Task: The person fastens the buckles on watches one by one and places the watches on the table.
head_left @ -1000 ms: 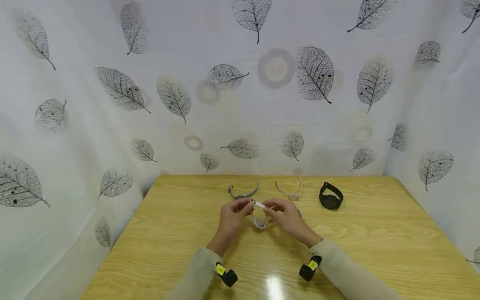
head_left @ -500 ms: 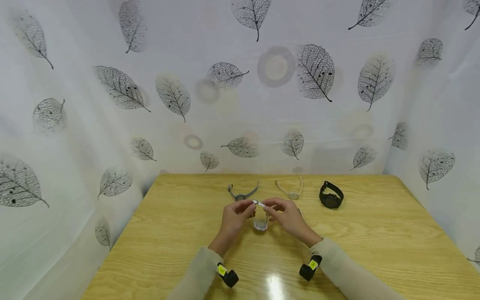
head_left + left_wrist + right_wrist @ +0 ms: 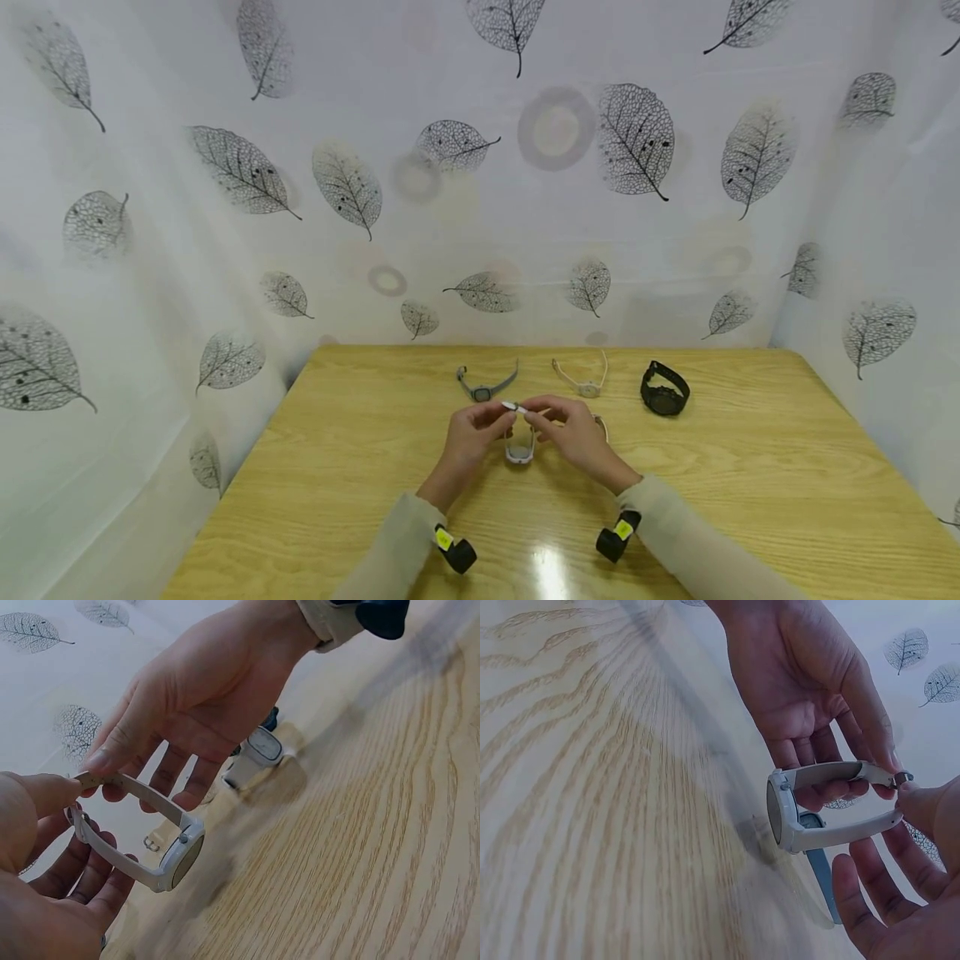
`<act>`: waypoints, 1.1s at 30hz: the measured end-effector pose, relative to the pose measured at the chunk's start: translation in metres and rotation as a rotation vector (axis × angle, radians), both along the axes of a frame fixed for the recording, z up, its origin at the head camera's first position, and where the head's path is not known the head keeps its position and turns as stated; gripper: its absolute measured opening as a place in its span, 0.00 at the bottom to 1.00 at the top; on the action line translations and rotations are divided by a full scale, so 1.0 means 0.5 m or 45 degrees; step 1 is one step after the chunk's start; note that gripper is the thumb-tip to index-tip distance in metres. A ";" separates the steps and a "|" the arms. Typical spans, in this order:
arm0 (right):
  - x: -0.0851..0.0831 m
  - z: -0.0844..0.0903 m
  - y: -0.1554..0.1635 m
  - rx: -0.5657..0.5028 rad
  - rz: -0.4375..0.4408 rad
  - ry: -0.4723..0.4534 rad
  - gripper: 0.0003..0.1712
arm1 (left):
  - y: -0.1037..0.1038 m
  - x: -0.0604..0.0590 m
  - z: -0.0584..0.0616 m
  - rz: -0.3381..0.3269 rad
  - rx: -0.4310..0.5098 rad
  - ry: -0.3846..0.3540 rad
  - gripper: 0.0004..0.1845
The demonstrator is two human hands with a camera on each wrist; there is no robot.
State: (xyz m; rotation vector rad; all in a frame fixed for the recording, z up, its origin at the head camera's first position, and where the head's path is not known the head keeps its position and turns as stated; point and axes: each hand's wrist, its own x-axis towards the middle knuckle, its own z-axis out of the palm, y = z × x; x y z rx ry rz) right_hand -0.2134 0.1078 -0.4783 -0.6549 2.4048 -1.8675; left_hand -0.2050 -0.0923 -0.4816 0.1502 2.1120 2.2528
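Note:
Between both hands hangs a white wristwatch (image 3: 519, 456), its strap bent into a loop with the case at the bottom, just above the table or touching it; I cannot tell which. My left hand (image 3: 467, 442) pinches the buckle end of the strap between thumb and fingers. The other strap end is pinched by my right hand (image 3: 579, 437). In the right wrist view the watch case (image 3: 781, 814) faces away from the fingers, and the strap ends meet near both thumbs. The left wrist view shows the tail of the strap (image 3: 154, 799) in the right fingers.
Along the back of the wooden table (image 3: 360, 467) lie a grey-blue watch (image 3: 482, 392), a pale thin-strapped watch (image 3: 588, 389) and a black watch (image 3: 664, 400). Another pale watch (image 3: 602, 427) is partly hidden behind the right hand. A leaf-print curtain (image 3: 480, 208) surrounds the table.
Both hands stay in nearly the same place, still holding the white watch. The strap ends shift slightly at the fingertips, and the head view has tilted a little.

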 end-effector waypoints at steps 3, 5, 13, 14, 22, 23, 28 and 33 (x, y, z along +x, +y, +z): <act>0.001 0.005 -0.004 0.007 -0.002 -0.009 0.13 | 0.000 -0.001 -0.002 -0.012 -0.020 0.012 0.15; 0.002 0.009 -0.006 0.010 0.003 -0.020 0.13 | 0.000 -0.001 -0.001 -0.012 -0.033 0.022 0.15; -0.001 0.004 -0.002 0.004 0.000 -0.019 0.13 | 0.002 -0.003 0.000 0.011 -0.010 0.036 0.15; -0.001 0.002 -0.002 0.002 -0.002 -0.018 0.13 | 0.002 -0.003 0.000 0.011 0.001 0.033 0.15; -0.003 -0.001 -0.001 -0.005 0.012 0.023 0.13 | 0.003 0.003 0.008 -0.011 0.044 0.020 0.15; -0.003 -0.001 -0.001 -0.002 0.013 0.028 0.13 | 0.003 0.003 0.008 -0.013 0.035 0.028 0.15; -0.003 -0.005 -0.001 0.015 0.023 0.036 0.14 | 0.004 0.003 0.008 -0.007 0.017 0.040 0.15; -0.003 -0.012 0.006 0.067 0.079 -0.013 0.17 | 0.000 0.001 0.004 0.017 0.037 0.031 0.15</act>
